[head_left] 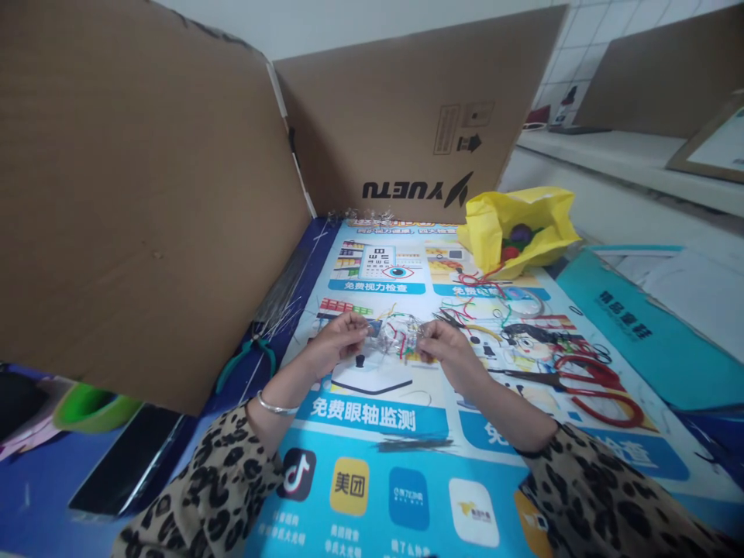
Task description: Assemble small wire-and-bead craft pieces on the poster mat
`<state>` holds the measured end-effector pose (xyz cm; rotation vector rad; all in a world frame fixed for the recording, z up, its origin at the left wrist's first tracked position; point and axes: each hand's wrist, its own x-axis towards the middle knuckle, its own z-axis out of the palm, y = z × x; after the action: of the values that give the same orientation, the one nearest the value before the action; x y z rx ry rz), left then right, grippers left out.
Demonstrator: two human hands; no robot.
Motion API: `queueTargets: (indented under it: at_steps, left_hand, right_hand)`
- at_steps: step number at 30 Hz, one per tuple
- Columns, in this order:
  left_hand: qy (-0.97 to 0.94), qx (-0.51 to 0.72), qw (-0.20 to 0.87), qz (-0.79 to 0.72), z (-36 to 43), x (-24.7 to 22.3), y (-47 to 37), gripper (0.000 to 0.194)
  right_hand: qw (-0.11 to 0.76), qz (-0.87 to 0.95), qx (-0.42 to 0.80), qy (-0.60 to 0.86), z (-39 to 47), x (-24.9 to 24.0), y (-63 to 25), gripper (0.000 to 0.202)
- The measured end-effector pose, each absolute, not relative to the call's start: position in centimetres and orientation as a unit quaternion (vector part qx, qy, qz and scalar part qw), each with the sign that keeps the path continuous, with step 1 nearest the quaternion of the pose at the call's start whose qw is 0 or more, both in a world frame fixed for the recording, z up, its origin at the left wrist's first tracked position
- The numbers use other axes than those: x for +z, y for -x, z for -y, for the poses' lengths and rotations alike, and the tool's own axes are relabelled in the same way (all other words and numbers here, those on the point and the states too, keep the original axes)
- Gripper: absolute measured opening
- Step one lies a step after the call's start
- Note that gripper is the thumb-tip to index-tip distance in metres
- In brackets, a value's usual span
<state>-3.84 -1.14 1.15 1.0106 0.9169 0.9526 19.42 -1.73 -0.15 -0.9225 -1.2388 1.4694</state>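
Pinched betw. fingertips of left hand (340, 335) & right hand (445, 345), a small wire-and-bead piece (397, 337) is held above the poster (372, 465); fingers clamped on its ends.

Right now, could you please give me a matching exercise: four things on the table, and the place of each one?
Things:
1. yellow bag
2. red scissors
3. pliers
4. wire bundle

Places:
A. between the left hand and the right hand
B. by the left cardboard wall
C. far side, under the YUETU box
D. right of the right hand

Pairs: 1-C, 2-D, 3-B, 4-A
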Motion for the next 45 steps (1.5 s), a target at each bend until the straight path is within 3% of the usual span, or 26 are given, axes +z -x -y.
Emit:
queueTargets:
  at_steps: [3,8,16,20,24,33,41,45]
  left_hand:
    - [-0.468,0.453,0.622,-0.435,1.2,0.9,3.6,0.032]
    - [-0.521,0.488,0.542,-0.444,1.4,0.5,3.1,0.018]
    - [-0.580,0.439,0.529,-0.437,2.4,1.3,2.6,0.017]
    - [-0.563,0.467,0.540,-0.417,2.3,0.7,2.5,0.026]
    - [-0.554,0.485,0.533,-0.416,2.3,0.4,2.5,0.020]
    - [-0.497,0.480,0.622,-0.368,2.6,0.1,1.5,0.035]
    - [-0.460,0.390,0.753,-0.264,2.7,1.1,1.7,0.055]
    - [-0.461,0.370,0.769,-0.243,2.4,1.3,1.8,0.055]
  right_hand:
    - [0.502,0.497,0.593,0.387,1.7,-0.1,-19.4,0.021]
    - [0.513,0.499,0.575,0.396,1.7,-0.2,-19.3,0.022]
    - [0.512,0.495,0.589,0.381,2.1,0.4,-19.0,0.023]
    - [0.503,0.497,0.606,0.364,2.1,0.2,-18.9,0.022]
    - [0.504,0.492,0.611,0.362,2.1,0.1,-18.9,0.022]
    - [0.494,0.486,0.625,0.361,2.0,0.0,-19.1,0.021]
    - [0.471,0.489,0.643,0.354,2.1,-0.2,-19.2,0.020]
    - [0.464,0.496,0.645,0.350,2.1,-0.2,-19.1,0.018]
